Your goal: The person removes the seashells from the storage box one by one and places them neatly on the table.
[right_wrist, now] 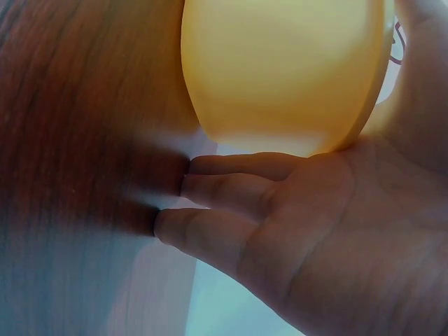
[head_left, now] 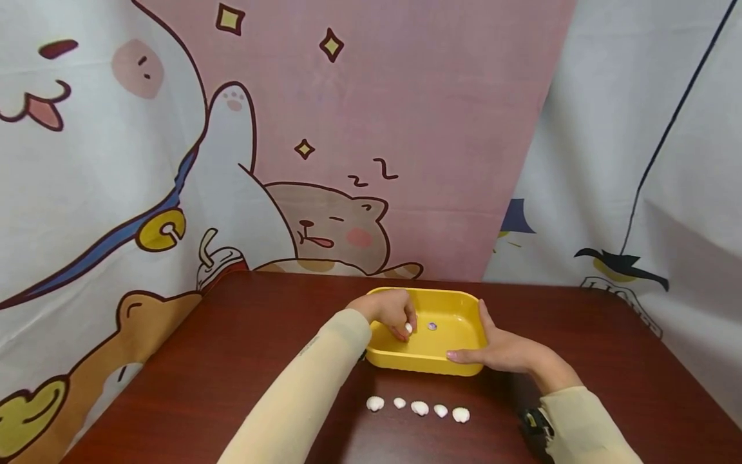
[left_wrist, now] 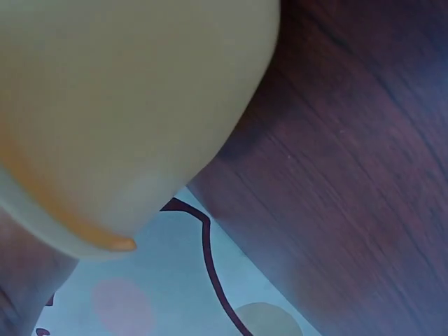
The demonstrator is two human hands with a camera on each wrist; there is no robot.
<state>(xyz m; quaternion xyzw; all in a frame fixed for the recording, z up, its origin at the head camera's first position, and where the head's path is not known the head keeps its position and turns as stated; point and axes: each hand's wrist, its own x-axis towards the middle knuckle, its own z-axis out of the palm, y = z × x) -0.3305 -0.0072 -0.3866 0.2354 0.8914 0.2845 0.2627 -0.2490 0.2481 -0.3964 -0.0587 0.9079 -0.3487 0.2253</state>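
A yellow plastic basin (head_left: 426, 364) stands on the table in the head view. My left hand (head_left: 391, 310) reaches over its left end, fingertips pinching a small white shell (head_left: 408, 328) low inside. A small purple object (head_left: 431, 326) lies on the basin floor to the right of these fingers; its kind is too small to tell. My right hand (head_left: 510, 349) grips the basin's right end, thumb over the near rim. In the right wrist view, the lower fingers (right_wrist: 210, 227) extend beside the basin wall (right_wrist: 280, 77). The left wrist view is mostly filled by the basin wall (left_wrist: 133, 91).
Several white seashells (head_left: 420, 408) lie in a row on the dark reddish wooden table (head_left: 243, 361), just in front of the basin. A cloth printed with cartoon animals (head_left: 440, 129) hangs behind the table and along its left side.
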